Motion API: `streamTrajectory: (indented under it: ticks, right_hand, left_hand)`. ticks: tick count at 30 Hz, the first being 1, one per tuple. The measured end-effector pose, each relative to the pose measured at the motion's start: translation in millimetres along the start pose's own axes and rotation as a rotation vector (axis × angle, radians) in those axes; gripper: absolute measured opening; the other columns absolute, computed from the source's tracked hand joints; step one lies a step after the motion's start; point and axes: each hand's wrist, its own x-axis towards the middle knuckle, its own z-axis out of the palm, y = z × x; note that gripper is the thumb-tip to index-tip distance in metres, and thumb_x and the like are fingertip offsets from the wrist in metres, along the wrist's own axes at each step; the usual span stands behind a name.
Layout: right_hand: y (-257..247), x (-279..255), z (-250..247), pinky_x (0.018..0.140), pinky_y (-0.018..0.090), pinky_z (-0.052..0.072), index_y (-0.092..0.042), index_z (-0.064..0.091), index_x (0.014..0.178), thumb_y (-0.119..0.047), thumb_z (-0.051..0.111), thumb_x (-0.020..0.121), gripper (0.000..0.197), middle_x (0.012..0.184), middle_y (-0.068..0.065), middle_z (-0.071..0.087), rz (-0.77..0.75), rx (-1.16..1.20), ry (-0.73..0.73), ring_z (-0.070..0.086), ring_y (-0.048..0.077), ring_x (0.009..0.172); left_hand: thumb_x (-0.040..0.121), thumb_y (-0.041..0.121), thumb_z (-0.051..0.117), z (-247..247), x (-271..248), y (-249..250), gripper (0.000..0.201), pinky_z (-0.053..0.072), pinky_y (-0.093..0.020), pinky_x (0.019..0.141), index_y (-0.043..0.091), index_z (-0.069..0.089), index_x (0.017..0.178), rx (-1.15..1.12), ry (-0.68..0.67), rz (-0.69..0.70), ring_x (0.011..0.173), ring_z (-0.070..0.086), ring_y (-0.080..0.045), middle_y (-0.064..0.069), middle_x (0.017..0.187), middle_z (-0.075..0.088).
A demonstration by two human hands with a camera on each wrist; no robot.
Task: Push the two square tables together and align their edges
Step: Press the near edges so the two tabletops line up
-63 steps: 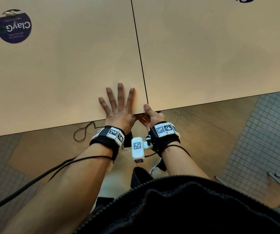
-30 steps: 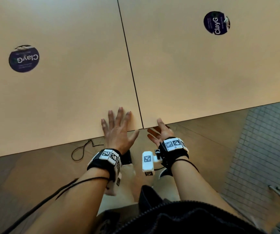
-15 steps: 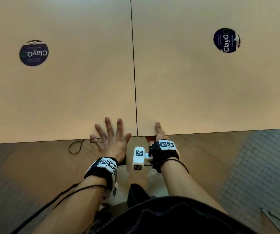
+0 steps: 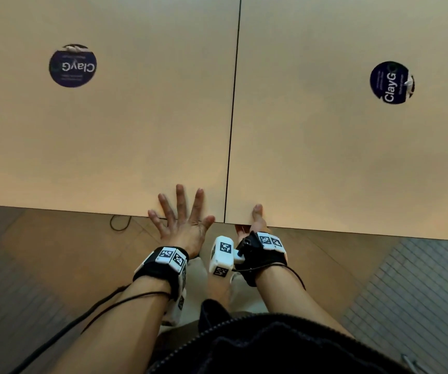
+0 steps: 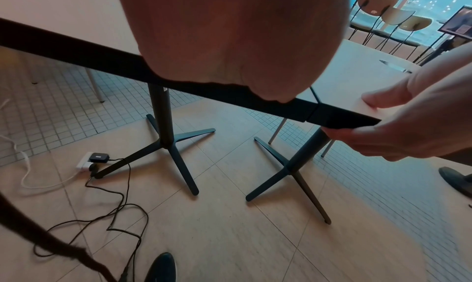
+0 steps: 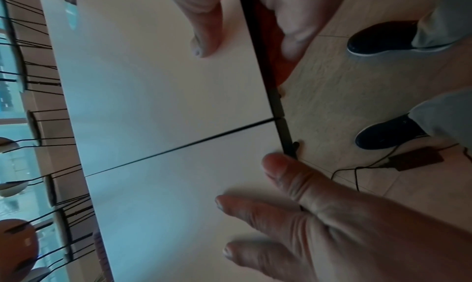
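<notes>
Two square beige tables stand side by side, the left table and the right table, with only a thin dark seam between them. Their near edges run almost in one line at the seam. My left hand lies flat with spread fingers on the left table's near edge, close to the seam. My right hand pinches the right table's near edge, with the thumb on top and the fingers underneath.
Each table stands on a black column with a cross base. A power strip and cables lie on the floor under the left table. Chairs stand beyond the tables. Dark shoes are near the edge.
My left hand slid forward from the edge onto the left tabletop, fingers spread. My right hand, off the edge a second ago, now pinches the right table's edge.
</notes>
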Motion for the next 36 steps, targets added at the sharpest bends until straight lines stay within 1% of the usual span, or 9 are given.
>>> streamTrajectory:
  ticks: [5,10,14,16,20,22,27,33,36]
  right_hand:
    - [0,-20,0,0.077,0.036,0.048,-0.011,0.039,0.136,-0.057,0.062,0.083,0.074,0.11,0.01,0.054,0.012,0.074,0.118,0.059,0.032,0.104]
    - [3,-17,-5,0.085,0.038,0.053,-0.015,0.041,0.126,-0.062,0.066,0.077,0.073,0.094,0.007,0.057,-0.019,0.05,0.085,0.059,0.024,0.079]
    - [2,-10,-5,0.08,0.034,0.06,-0.01,0.04,0.138,-0.05,0.064,0.085,0.07,0.134,0.013,0.052,-0.03,0.069,-0.025,0.061,0.022,0.097]
    - [3,-8,-5,0.076,0.035,0.06,-0.011,0.039,0.142,-0.05,0.066,0.084,0.075,0.139,0.013,0.05,-0.037,0.075,-0.016,0.062,0.024,0.101]
    - [13,-6,-12,0.082,0.05,0.057,-0.022,0.039,0.14,-0.077,0.079,0.037,0.124,0.13,0.015,0.057,-0.014,-0.018,0.032,0.068,0.032,0.097]
    - [16,-3,-19,0.081,0.049,0.057,-0.025,0.036,0.144,-0.077,0.081,0.03,0.134,0.133,0.015,0.056,-0.025,-0.019,0.02,0.07,0.031,0.094]
    - [4,-15,-38,0.06,0.041,0.059,-0.013,0.043,0.134,-0.065,0.084,0.045,0.111,0.126,0.021,0.058,-0.039,0.057,-0.013,0.069,0.035,0.092]
    - [-18,-18,-81,0.08,0.046,0.058,-0.01,0.056,0.104,-0.048,0.073,0.079,0.049,0.119,0.019,0.063,-0.063,0.068,-0.099,0.067,0.034,0.101]
    - [-34,-18,-103,0.075,0.042,0.058,-0.01,0.056,0.11,-0.047,0.072,0.08,0.051,0.118,0.016,0.064,-0.073,0.065,-0.093,0.067,0.032,0.102]
  left_hand:
    - [0.099,0.07,0.013,1,1,-2,0.073,-0.021,-0.074,0.11,0.046,-0.038,0.147,0.015,0.007,-0.006,0.136,-0.052,-0.04,0.004,0.146,-0.06]
    - [0.097,0.07,0.013,1,1,-2,0.074,-0.021,-0.074,0.11,0.046,-0.037,0.148,0.006,0.025,0.01,0.136,-0.052,-0.039,0.005,0.146,-0.06]
    - [0.098,0.071,0.012,1,-1,-2,0.074,-0.022,-0.073,0.111,0.046,-0.038,0.147,0.017,0.043,0.009,0.137,-0.051,-0.039,0.005,0.146,-0.061]
    - [0.098,0.071,0.01,0,-2,-1,0.073,-0.023,-0.072,0.111,0.045,-0.038,0.147,0.035,0.055,0.007,0.138,-0.049,-0.041,0.004,0.146,-0.06]
    - [0.1,0.068,0.011,-2,-5,4,0.072,-0.016,-0.071,0.115,0.043,-0.033,0.151,0.061,0.094,0.002,0.143,-0.041,-0.041,0.001,0.153,-0.053]
    - [0.102,0.064,0.014,-2,-7,8,0.071,-0.014,-0.068,0.118,0.04,-0.028,0.154,0.078,0.11,0.043,0.146,-0.04,-0.035,0.005,0.157,-0.047]
    - [0.103,0.062,0.015,5,-8,30,0.068,-0.013,-0.067,0.119,0.041,-0.021,0.156,0.118,0.102,0.112,0.146,-0.041,-0.029,0.011,0.157,-0.044]
    - [0.104,0.059,0.023,11,-17,71,0.066,-0.003,-0.065,0.122,0.039,-0.003,0.161,0.107,0.122,0.115,0.153,-0.026,-0.032,0.008,0.167,-0.027]
    - [0.104,0.058,0.026,17,-20,92,0.066,0.0,-0.065,0.123,0.038,0.002,0.162,0.087,0.14,0.088,0.155,-0.022,-0.033,0.007,0.169,-0.023]
